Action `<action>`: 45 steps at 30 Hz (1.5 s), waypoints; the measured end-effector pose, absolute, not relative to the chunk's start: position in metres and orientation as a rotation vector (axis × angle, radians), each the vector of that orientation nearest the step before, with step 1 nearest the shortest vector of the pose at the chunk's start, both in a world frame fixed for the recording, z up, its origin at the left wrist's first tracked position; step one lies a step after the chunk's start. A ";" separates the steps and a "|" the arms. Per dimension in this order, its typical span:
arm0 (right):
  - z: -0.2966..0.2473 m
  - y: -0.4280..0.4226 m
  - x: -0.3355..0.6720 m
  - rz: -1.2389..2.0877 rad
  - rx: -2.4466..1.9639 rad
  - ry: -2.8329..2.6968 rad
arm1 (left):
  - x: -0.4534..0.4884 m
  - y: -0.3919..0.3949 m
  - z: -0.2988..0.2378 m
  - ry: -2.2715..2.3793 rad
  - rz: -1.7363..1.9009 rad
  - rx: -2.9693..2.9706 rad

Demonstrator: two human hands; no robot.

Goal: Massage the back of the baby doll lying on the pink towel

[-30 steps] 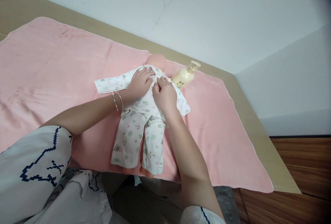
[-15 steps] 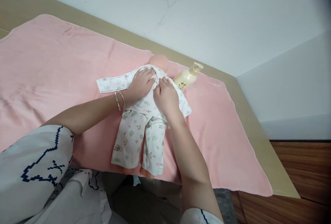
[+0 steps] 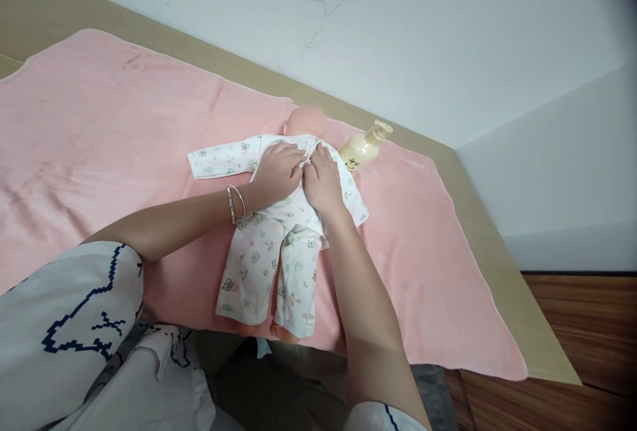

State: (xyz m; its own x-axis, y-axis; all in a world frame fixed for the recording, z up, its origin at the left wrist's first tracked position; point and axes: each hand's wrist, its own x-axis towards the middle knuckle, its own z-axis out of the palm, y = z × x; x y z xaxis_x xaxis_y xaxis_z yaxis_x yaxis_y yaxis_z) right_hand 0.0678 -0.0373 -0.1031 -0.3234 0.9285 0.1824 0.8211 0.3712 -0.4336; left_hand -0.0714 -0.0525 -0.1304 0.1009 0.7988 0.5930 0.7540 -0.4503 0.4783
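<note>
A baby doll [image 3: 306, 121] lies on its back, its head away from me and its feet toward me. It wears a white printed shirt [image 3: 223, 156] and matching printed pants [image 3: 256, 265]. On the shirt's chest rests my left hand [image 3: 279, 169], fingers stretched out flat and a bracelet at the wrist. My right hand [image 3: 323, 179] lies just beside it, fingers extended toward the collar, the thumbs close together. Neither hand shows anything lifted in it. A yellowish pump bottle [image 3: 362, 149] is by the doll's shoulder, to the right of my right hand.
Beneath the doll spreads a pink blanket [image 3: 124, 106] over a tan table [image 3: 497, 272]. A white wall [image 3: 398, 33] runs along the table's far side. Brown wooden boards [image 3: 587, 325] show at the lower right.
My hands have shifted slightly down and right on the doll's chest. More of the doll's head and the shirt's upper edge shows now. The bottle has stayed put.
</note>
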 end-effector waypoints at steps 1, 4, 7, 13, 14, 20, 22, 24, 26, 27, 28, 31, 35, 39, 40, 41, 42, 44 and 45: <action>-0.103 -0.037 0.067 0.379 -1.522 -2.230 | -0.071 -0.052 -0.131 1.619 1.313 2.285; -0.103 -0.039 0.066 0.383 -1.528 -2.210 | -0.070 -0.054 -0.132 1.649 1.334 2.272; -0.103 -0.040 0.066 0.382 -1.529 -2.204 | -0.068 -0.059 -0.131 1.720 1.304 2.276; -0.105 -0.042 0.064 0.354 -1.558 -2.184 | -0.067 -0.065 -0.130 1.861 1.218 2.346; -0.105 -0.043 0.063 0.354 -1.563 -2.177 | -0.068 -0.066 -0.129 1.879 1.197 2.355; -0.104 -0.047 0.063 0.335 -1.520 -2.138 | -0.070 -0.067 -0.124 1.869 1.137 2.377; -0.103 -0.047 0.063 0.326 -1.523 -2.147 | -0.071 -0.067 -0.125 1.857 1.155 2.359; -0.103 -0.047 0.062 0.320 -1.542 -2.160 | -0.071 -0.067 -0.126 1.847 1.171 2.341; -0.103 -0.047 0.062 0.314 -1.555 -2.164 | -0.071 -0.066 -0.128 1.837 1.177 2.316; -0.103 -0.047 0.062 0.311 -1.556 -2.165 | -0.070 -0.065 -0.129 1.836 1.177 2.296; -0.104 -0.046 0.062 0.309 -1.554 -2.165 | -0.070 -0.064 -0.130 1.842 1.178 2.270; -0.105 -0.045 0.063 0.300 -1.555 -2.170 | -0.069 -0.060 -0.130 1.875 1.168 2.188; -0.106 -0.045 0.063 0.277 -1.557 -2.165 | -0.068 -0.059 -0.125 1.871 1.112 2.158; -0.106 -0.051 0.062 0.133 -1.534 -2.136 | -0.069 -0.058 -0.124 1.888 1.090 2.129; -0.105 -0.053 0.061 0.075 -1.525 -2.134 | -0.069 -0.058 -0.125 1.891 1.086 2.123; -0.105 -0.055 0.061 0.018 -1.517 -2.135 | -0.069 -0.058 -0.126 1.893 1.080 2.123; -0.105 -0.056 0.060 -0.028 -1.511 -2.140 | -0.069 -0.057 -0.127 1.893 1.075 2.126; -0.105 -0.057 0.060 -0.060 -1.501 -2.154 | -0.068 -0.057 -0.128 1.887 1.066 2.147; -0.106 -0.056 0.060 -0.039 -1.500 -2.161 | -0.069 -0.058 -0.129 1.885 1.063 2.161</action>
State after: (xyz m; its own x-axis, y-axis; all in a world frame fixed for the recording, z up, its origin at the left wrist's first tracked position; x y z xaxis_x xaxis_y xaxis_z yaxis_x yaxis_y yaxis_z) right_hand 0.0602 -0.0555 -0.1056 -0.2638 0.8697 0.4171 0.8841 0.3909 -0.2559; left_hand -0.0685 -0.0576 -0.1290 0.0005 0.8985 0.4390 0.8405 -0.2382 0.4866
